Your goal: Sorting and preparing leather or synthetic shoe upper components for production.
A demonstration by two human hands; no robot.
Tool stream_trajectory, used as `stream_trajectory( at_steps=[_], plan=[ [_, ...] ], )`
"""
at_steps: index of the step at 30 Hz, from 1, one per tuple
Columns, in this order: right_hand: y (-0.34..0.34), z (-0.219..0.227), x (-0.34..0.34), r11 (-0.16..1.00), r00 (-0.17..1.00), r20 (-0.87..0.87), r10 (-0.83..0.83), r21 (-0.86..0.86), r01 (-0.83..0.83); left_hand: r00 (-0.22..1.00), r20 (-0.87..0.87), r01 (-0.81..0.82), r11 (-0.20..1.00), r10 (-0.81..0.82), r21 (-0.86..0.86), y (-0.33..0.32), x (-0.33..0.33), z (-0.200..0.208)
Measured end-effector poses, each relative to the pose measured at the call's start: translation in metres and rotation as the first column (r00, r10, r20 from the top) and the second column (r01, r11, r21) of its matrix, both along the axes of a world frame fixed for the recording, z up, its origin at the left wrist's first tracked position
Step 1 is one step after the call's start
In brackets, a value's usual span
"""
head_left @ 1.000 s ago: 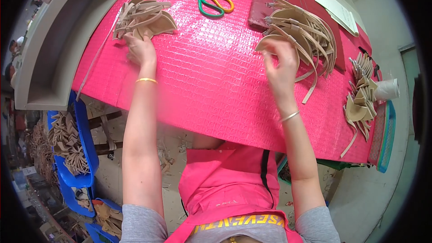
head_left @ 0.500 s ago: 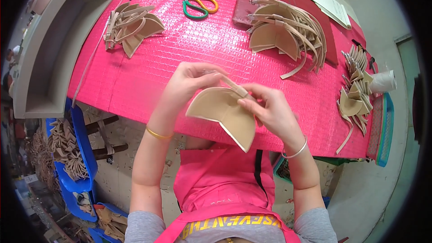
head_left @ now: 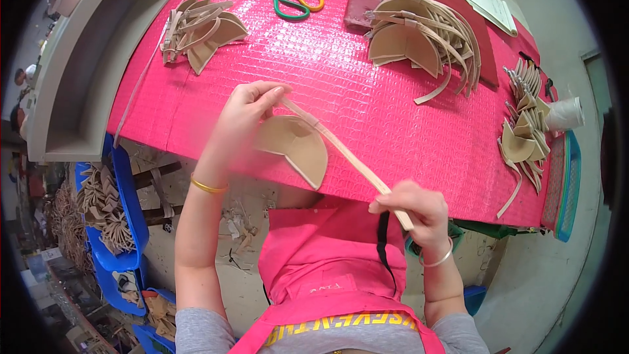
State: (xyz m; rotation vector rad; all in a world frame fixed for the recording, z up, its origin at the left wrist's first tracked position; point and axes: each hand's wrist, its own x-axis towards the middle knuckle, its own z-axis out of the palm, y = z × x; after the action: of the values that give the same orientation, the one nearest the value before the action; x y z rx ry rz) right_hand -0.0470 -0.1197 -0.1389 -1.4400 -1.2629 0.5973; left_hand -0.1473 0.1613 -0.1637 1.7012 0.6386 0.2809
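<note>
Tan fan-shaped panel (head_left: 303, 147) near the front edge of the pink textured surface (head_left: 373, 105), open room beyond; left grip (head_left: 252, 105) and right grip (head_left: 420, 208), farther apart than before, pinch its pale flat strap (head_left: 348, 154).

- The left hand (head_left: 249, 106) pinches the top of a beige strap (head_left: 352, 160).
- The right hand (head_left: 420, 212) grips near its lower end.
- A curved beige piece (head_left: 303, 151) adjoins the strap.
</note>
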Motion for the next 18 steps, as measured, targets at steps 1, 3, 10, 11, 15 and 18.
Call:
stream_trajectory(
  at_steps=[1,3,10,11,15,18],
  plan=[
    [0.009,0.001,0.005,1.000,1.000,0.002,0.001,0.003,-0.001,0.998,0.029,0.063,0.998,-0.063,-0.021,0.003,-0.002,0.002],
    [0.038,-0.004,0.008,0.997,0.952,0.301,-0.059,0.057,0.044,0.991,0.058,0.122,0.992,-0.119,-0.037,0.005,-0.004,0.004],
    [0.139,-0.030,-0.007,0.966,0.833,-0.502,-0.232,-0.220,0.136,0.992,0.122,0.014,0.925,0.035,-0.380,0.004,-0.012,0.010],
    [0.144,-0.034,-0.007,0.962,0.837,-0.482,-0.259,-0.204,0.181,0.988,0.148,0.024,0.889,0.049,-0.457,0.005,-0.012,0.008],
    [0.152,-0.028,-0.011,0.979,0.803,-0.561,-0.200,-0.148,0.141,0.975,0.222,0.113,0.828,0.014,-0.549,0.006,-0.015,0.003],
    [0.153,-0.020,-0.017,0.981,0.767,-0.613,-0.192,-0.102,0.165,0.977,0.211,0.097,0.865,0.011,-0.492,-0.002,-0.016,0.012]
  ],
)
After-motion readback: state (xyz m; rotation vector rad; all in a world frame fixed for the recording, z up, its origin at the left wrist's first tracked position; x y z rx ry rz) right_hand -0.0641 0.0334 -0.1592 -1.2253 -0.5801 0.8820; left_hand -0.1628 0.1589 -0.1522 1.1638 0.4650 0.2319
